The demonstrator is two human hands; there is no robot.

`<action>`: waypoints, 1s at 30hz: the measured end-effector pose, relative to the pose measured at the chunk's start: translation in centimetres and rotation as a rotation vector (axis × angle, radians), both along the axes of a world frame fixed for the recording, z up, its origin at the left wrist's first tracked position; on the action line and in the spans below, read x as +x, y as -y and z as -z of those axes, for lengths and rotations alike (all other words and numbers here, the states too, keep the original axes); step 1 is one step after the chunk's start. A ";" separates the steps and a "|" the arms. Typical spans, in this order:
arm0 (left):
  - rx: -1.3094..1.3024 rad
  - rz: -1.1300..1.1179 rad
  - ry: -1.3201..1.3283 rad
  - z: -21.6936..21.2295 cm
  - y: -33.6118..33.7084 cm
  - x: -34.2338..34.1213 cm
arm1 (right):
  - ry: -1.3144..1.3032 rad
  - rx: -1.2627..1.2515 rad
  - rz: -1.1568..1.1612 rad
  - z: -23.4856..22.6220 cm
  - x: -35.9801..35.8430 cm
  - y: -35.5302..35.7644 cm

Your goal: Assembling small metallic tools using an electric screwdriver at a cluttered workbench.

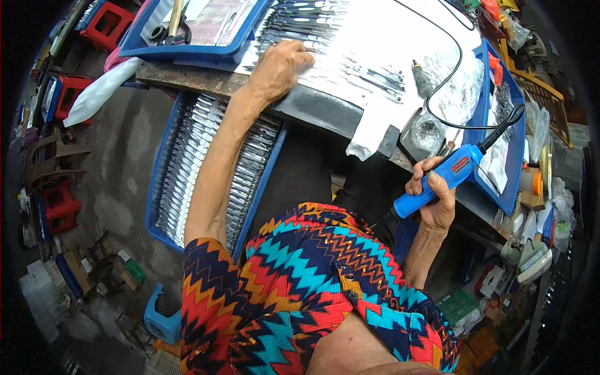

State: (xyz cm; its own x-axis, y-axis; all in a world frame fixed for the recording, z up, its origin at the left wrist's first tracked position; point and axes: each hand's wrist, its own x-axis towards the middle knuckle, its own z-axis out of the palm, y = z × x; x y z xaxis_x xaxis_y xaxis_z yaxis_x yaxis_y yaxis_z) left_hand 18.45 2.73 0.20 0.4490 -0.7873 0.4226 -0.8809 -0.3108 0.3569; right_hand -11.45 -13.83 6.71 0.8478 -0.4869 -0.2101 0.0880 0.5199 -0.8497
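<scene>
Gripping a blue, barrel-shaped corded power tool (450, 172), the bare right hand (440, 209) wraps its fingers round the body just off the near edge of a white-covered workbench (375, 34), apparently for a firm hold. The tool's nose points away from the bench, likely keeping it clear of the work; its black cable (497, 132) loops back over the bench's right part, seemingly with slack for free movement. At the bench's left part, the bare left hand (278, 70) reaches in, fingers bent over a close-packed row of slim, dark pieces with silvery parts (300, 25); whether it grips one cannot be told. A looser cluster of similar slim pieces (378, 81) lies nearer the bench's middle, perhaps spaced for easy picking. Below the bench's left part, a blue plastic crate (263, 187) holds more in ranks, presumably to save room. A blue plastic tray (187, 53) sits at the bench's left end, its raised rim probably containing loose tools.
</scene>
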 end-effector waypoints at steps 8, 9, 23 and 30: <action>0.084 0.018 0.130 -0.1 -1.0 -1.3 | -0.040 -0.018 0.018 0.0 0.4 0.0; 0.072 0.025 0.137 0.0 -1.1 -1.3 | -0.044 -0.021 0.021 0.0 0.5 -0.1; 0.081 0.042 0.091 -1.0 -0.9 -1.0 | -0.016 0.016 0.018 0.2 0.6 0.3; -0.211 -0.070 0.005 -0.9 1.5 0.2 | 0.004 0.031 0.021 0.3 -0.1 0.3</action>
